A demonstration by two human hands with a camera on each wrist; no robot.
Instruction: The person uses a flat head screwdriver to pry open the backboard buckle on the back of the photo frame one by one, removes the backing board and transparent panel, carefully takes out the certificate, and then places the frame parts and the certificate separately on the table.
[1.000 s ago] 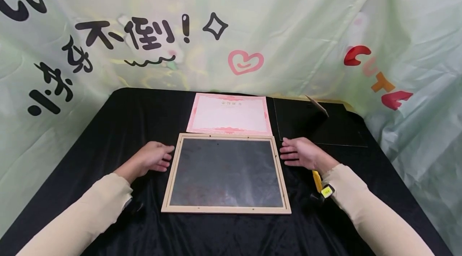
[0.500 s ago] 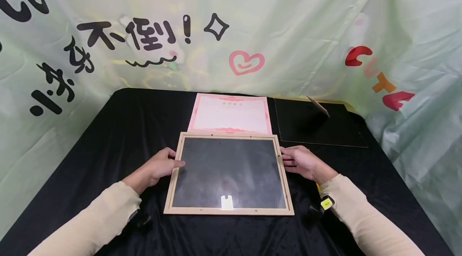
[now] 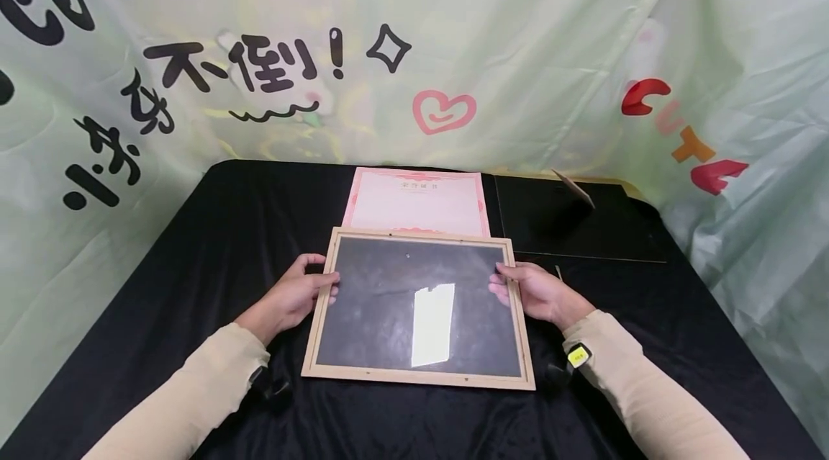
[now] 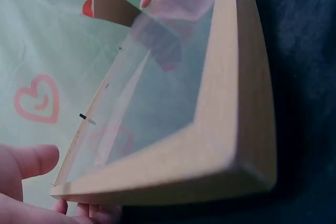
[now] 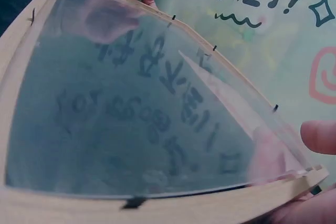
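Observation:
A light wooden picture frame (image 3: 417,382) with a clear pane (image 3: 369,309) is held between both hands in the head view. My left hand (image 3: 294,296) grips its left side, thumb on top and fingers underneath. On the opposite side my right hand (image 3: 547,294) grips the rail, and some of its fingers show through the pane. The frame's far edge is raised off the black cloth; whether the near edge touches it I cannot tell. Small dark tabs (image 5: 214,49) stand along one rail in the right wrist view. Behind the frame lies a pink-bordered certificate (image 3: 417,204), its lower edge hidden.
A black backing board (image 3: 615,237) lies at the back right, with a stand flap (image 3: 574,188) sticking up from it. Black cloth (image 3: 239,222) covers the table. A printed pale green curtain (image 3: 531,50) hangs behind and at the sides.
Both hands have closed in from beside the frame and taken hold of its two sides. The frame has tilted up and shifted slightly right, covering more of the certificate; a bright reflection has grown on the pane.

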